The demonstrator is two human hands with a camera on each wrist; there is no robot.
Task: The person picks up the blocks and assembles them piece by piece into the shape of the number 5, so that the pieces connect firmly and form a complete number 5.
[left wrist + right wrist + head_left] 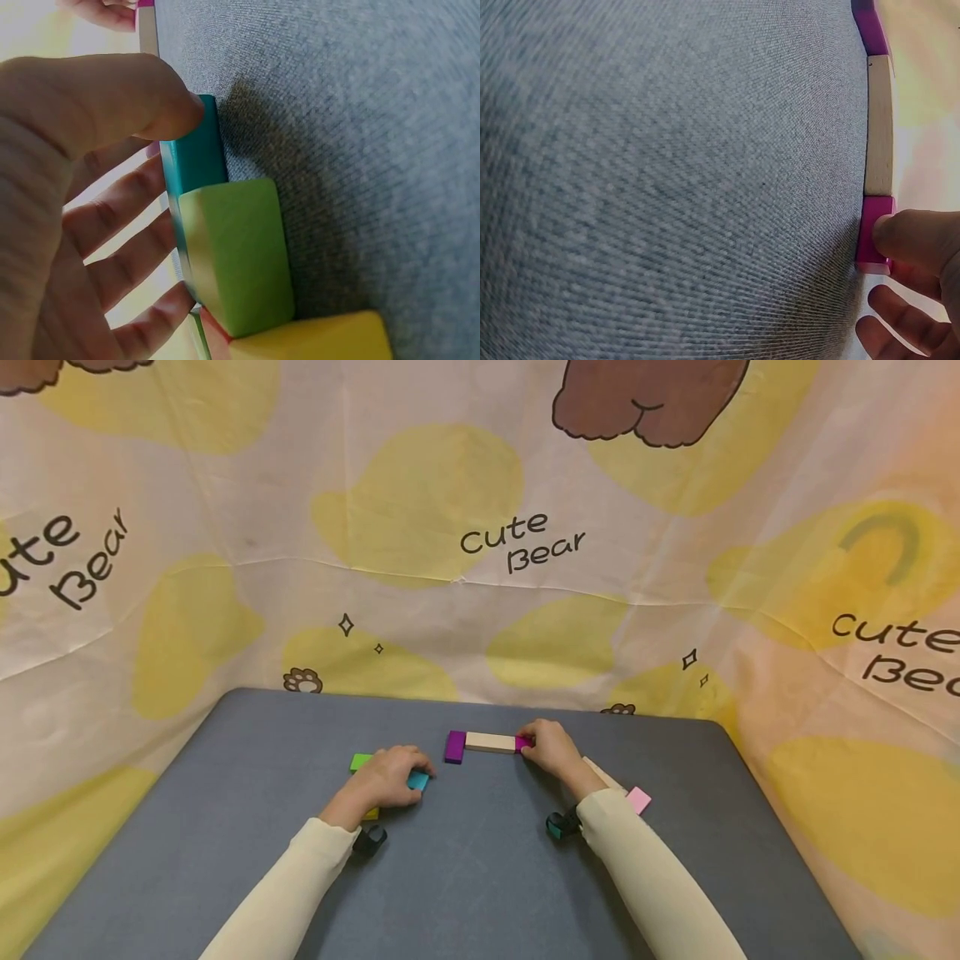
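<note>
My left hand [386,779] pinches a blue block [199,157], with the thumb on its near side and the fingers along its far side. A light green block [240,255] sits against the blue one, and a yellow block [322,337] and a sliver of red block [215,335] lie beyond it. At the back of the table, my right hand [552,749] pinches a magenta block [874,232] between thumb and finger. The magenta block adjoins the end of a plain wooden block [491,742]. A purple block [454,747] stands crosswise at that wooden block's other end.
Behind the right wrist lie another plain wooden block [602,773] and a pink block [639,799], partly covered by the arm. A green block [361,762] shows beyond the left hand. The grey table [480,877] ends at a printed cloth backdrop [420,527].
</note>
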